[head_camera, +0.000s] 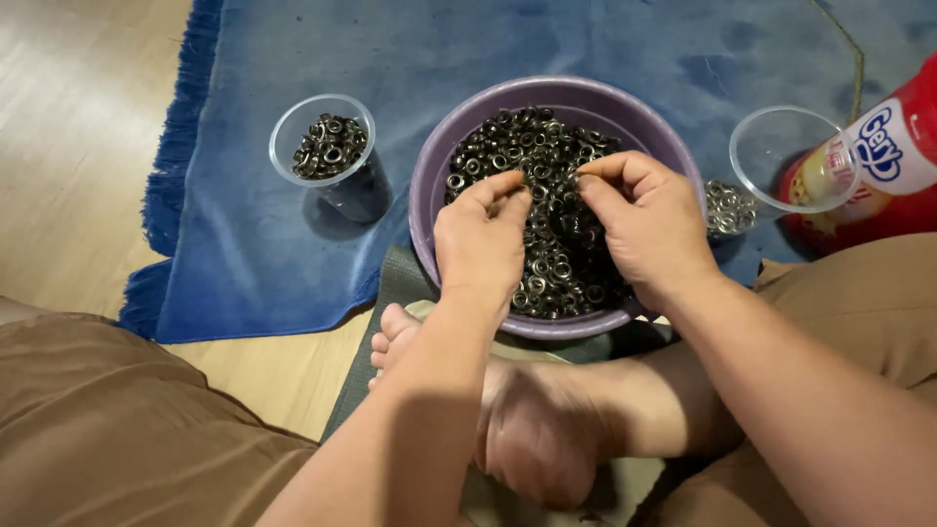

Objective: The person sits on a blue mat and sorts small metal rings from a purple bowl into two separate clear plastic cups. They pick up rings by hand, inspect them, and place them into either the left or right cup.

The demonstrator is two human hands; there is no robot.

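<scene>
A purple plastic bowl (595, 98) sits on the floor between my crossed legs, filled with many small dark metal eyelet rings (532, 146). My left hand (480, 244) hovers over the bowl's near left side, thumb and forefinger pinched together on rings. My right hand (646, 220) is over the bowl's right side, fingers curled down into the pile and pinching rings. What lies between the fingertips is too small to make out clearly.
A clear plastic cup (327, 156) with dark rings stands left of the bowl on a blue rug (264, 263). Another clear cup (781, 161) with silvery rings is on the right, beside a red bottle (893, 156). Wooden floor lies at left.
</scene>
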